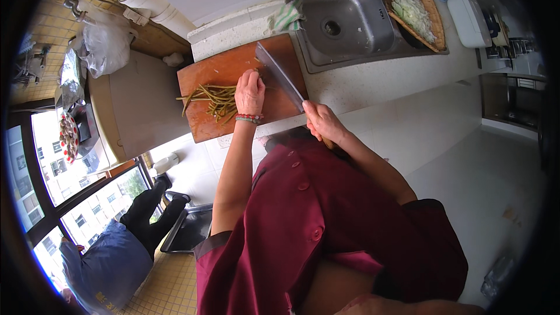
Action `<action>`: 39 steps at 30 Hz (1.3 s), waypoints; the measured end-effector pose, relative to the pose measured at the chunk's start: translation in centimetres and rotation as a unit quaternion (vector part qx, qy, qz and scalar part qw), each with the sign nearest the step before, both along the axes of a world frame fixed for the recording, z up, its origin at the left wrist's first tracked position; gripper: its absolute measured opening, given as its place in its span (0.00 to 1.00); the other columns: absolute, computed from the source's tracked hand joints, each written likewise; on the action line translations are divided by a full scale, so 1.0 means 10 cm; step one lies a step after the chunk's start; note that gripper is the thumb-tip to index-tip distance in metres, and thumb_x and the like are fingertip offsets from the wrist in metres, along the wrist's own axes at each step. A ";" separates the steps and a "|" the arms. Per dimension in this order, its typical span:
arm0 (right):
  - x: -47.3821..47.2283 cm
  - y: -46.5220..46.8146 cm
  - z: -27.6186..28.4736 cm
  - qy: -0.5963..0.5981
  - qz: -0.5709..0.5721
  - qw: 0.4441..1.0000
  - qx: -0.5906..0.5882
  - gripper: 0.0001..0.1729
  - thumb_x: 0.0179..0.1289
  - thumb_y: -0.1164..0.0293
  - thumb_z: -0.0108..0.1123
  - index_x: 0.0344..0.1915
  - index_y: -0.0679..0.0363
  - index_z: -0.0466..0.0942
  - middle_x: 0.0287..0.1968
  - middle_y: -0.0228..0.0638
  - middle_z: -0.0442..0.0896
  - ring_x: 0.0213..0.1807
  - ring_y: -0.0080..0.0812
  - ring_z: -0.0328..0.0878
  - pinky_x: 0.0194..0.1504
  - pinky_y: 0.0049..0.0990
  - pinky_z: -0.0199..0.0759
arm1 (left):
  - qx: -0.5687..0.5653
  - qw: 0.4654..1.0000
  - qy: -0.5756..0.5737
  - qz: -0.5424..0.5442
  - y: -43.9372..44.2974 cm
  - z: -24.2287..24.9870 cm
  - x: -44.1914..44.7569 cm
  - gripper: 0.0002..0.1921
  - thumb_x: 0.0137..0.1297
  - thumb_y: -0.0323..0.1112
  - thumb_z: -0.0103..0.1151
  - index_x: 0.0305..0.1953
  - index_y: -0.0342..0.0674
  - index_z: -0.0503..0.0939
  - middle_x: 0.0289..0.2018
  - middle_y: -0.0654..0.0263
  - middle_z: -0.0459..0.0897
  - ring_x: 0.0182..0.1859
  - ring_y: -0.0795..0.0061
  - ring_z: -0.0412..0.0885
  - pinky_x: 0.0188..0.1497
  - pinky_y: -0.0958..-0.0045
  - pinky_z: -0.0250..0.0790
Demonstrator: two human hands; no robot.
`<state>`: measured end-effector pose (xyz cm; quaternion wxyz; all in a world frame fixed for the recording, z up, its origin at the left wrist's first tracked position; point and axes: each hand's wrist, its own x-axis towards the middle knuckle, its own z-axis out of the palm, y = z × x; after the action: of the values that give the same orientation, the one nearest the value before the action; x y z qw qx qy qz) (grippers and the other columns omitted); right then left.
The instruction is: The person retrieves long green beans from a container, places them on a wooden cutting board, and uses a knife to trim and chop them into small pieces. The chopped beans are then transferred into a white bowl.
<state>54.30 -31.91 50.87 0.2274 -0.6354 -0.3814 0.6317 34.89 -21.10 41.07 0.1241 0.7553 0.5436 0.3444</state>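
Observation:
On a reddish-brown wooden cutting board (280, 116) lies a loose bunch of long, thin green-brown vegetable stalks (210, 98). My left hand (250, 92), with beaded bracelets at its wrist, is curled over the right end of the bunch; its fingers hide what they grip. My right hand (324, 123) is closed around the handle of a broad-bladed kitchen knife (282, 76). The blade stands on edge over the board, just to the right of my left hand, pointing up and left. A few short bits lie between hand and blade.
Beyond the board are a striped cloth (286, 17) and a steel sink (345, 17). A woven basket (439, 30) of shredded pale vegetable stands right of it. At left are a plastic bag (105, 46) and a red-dotted plate (63, 140). Another person (109, 262) is at lower left.

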 end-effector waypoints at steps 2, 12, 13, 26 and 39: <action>0.01 -0.01 0.07 0.016 -0.001 1.000 0.012 0.28 0.74 0.46 0.38 0.39 0.61 0.70 0.15 0.27 0.67 0.12 0.18 0.63 0.12 0.22 0.59 | -0.032 0.999 0.001 -0.014 0.02 0.03 -0.05 0.10 0.57 0.27 0.59 0.40 0.40 0.74 0.43 0.59 0.79 0.46 0.56 0.78 0.50 0.60 0.71; -0.16 -0.09 0.50 -0.120 0.109 0.985 0.051 0.23 0.75 0.54 0.40 0.48 0.64 0.72 0.38 0.56 0.80 0.44 0.60 0.77 0.43 0.45 0.70 | 0.016 0.998 0.058 -0.014 -0.04 0.12 -0.25 0.14 0.57 0.28 0.58 0.45 0.39 0.73 0.45 0.58 0.78 0.49 0.57 0.75 0.57 0.58 0.66; -0.20 -0.10 0.50 -0.130 0.102 0.982 0.089 0.24 0.75 0.54 0.40 0.49 0.64 0.72 0.32 0.50 0.78 0.36 0.50 0.74 0.38 0.42 0.68 | 0.013 0.997 0.070 -0.013 -0.05 0.10 -0.25 0.13 0.56 0.28 0.58 0.45 0.39 0.73 0.45 0.58 0.78 0.48 0.57 0.75 0.56 0.59 0.66; -0.28 -0.03 0.34 -0.170 0.110 0.976 0.081 0.23 0.75 0.56 0.41 0.51 0.64 0.72 0.27 0.51 0.78 0.29 0.50 0.76 0.34 0.43 0.69 | -0.021 0.997 0.056 -0.045 -0.01 -0.02 -0.26 0.12 0.55 0.25 0.56 0.43 0.38 0.73 0.45 0.57 0.78 0.47 0.55 0.75 0.50 0.61 0.71; -0.13 0.05 0.11 0.018 -0.025 0.999 0.029 0.24 0.75 0.50 0.39 0.35 0.59 0.70 0.18 0.26 0.67 0.12 0.15 0.61 0.11 0.18 0.57 | -0.009 1.000 0.008 -0.026 -0.04 -0.04 -0.25 0.11 0.58 0.24 0.55 0.44 0.38 0.74 0.43 0.57 0.79 0.47 0.55 0.76 0.50 0.61 0.72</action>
<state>52.97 -31.40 51.97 0.2684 -0.6263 -0.3796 0.6257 32.36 -21.46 40.70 0.1357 0.7705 0.5282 0.3300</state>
